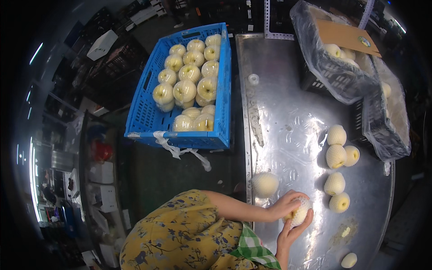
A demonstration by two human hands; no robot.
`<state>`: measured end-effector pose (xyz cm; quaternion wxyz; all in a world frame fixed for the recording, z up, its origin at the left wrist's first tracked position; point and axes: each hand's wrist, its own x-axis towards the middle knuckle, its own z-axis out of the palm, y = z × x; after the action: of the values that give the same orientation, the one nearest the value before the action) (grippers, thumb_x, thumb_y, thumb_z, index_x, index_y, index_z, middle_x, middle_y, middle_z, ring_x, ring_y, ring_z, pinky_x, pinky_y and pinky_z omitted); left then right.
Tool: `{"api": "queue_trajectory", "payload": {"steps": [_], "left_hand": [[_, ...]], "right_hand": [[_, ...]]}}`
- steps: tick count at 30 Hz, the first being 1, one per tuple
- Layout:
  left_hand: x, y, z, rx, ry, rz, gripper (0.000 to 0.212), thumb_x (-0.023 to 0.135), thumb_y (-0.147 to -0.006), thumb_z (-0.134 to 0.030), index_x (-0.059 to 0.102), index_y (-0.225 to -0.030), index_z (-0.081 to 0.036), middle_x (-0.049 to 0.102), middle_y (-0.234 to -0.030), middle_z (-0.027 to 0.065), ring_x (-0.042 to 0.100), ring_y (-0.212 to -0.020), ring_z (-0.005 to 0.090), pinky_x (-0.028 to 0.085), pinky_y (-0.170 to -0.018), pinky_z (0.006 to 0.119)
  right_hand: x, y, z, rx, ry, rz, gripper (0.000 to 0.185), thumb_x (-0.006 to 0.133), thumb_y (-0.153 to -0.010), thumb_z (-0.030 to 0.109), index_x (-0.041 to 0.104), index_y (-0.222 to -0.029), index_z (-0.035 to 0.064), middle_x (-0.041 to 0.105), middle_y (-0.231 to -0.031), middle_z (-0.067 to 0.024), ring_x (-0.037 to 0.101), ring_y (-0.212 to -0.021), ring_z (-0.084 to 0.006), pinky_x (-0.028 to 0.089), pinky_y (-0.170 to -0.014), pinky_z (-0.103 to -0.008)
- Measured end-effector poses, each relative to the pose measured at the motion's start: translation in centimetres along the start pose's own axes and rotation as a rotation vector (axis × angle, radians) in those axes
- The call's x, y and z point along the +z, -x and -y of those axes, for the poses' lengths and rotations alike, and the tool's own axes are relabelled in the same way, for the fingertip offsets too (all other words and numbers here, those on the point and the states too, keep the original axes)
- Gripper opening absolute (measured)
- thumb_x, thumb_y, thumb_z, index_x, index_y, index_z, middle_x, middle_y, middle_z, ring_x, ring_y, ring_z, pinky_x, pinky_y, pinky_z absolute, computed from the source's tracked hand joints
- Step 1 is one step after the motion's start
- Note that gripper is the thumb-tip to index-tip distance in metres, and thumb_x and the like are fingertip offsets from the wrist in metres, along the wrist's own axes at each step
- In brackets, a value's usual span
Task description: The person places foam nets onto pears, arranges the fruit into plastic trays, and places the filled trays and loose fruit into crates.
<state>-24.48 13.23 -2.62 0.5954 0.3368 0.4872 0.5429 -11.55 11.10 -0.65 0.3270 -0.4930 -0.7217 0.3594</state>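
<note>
Both of my hands hold one pale yellow fruit, an apple or a pear, in a white foam net [301, 213]. My left hand [285, 206] grips it from above and the near side. The fingers of my right hand [297, 231] support its lower and far side. Another netted fruit [265, 185] sits by the near rim of the metal table, close to my left forearm. Clear plastic packaging [297, 135] lies on the tabletop to the left of my hands. Beyond them, several netted fruits [336, 156] stand in a loose row.
A blue plastic crate [179, 134] at my left holds several fruits under clear plastic. Black crates [319, 81] lined with plastic film stand on the metal table [270, 60], with cardboard [347, 35] over one. A tape roll [253, 79] lies near the rim. A single fruit [349, 260] rests at the right.
</note>
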Motion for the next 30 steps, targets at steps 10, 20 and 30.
{"api": "queue_trajectory", "payload": {"steps": [10,20,30], "left_hand": [[-0.9,0.6,-0.3,0.199,-0.202,-0.094,0.027,0.054,-0.081,-0.010,0.062,-0.106,-0.003,0.044,-0.097,0.0115,0.047,-0.095,0.0252,0.039,-0.086,0.032],[-1.5,2.0,0.0,-0.258,0.264,0.007,0.024,0.057,-0.089,-0.017,0.062,-0.103,0.002,0.065,-0.093,0.0079,0.060,-0.085,0.0129,0.047,-0.075,0.026],[-1.2,4.8,1.1,-0.330,0.352,0.017,0.023,0.060,-0.088,-0.016,0.061,-0.102,0.001,0.064,-0.093,0.0056,0.059,-0.086,0.0104,0.047,-0.076,0.024]], "right_hand": [[0.8,-1.2,0.4,0.182,-0.462,0.000,0.077,0.068,-0.078,0.030,0.026,-0.135,-0.0023,0.032,-0.132,-0.0162,0.035,-0.122,-0.0263,0.028,-0.102,-0.0377],[-1.2,2.8,-2.3,0.609,-1.168,0.123,0.078,0.070,-0.073,0.038,0.035,-0.134,0.0048,0.046,-0.128,-0.0121,0.046,-0.116,-0.0282,0.040,-0.098,-0.0408],[-1.4,4.5,-0.1,0.745,-1.361,0.126,0.061,0.062,-0.082,0.035,0.039,-0.132,0.0090,0.047,-0.129,-0.0106,0.048,-0.116,-0.0279,0.044,-0.093,-0.0417]]}}
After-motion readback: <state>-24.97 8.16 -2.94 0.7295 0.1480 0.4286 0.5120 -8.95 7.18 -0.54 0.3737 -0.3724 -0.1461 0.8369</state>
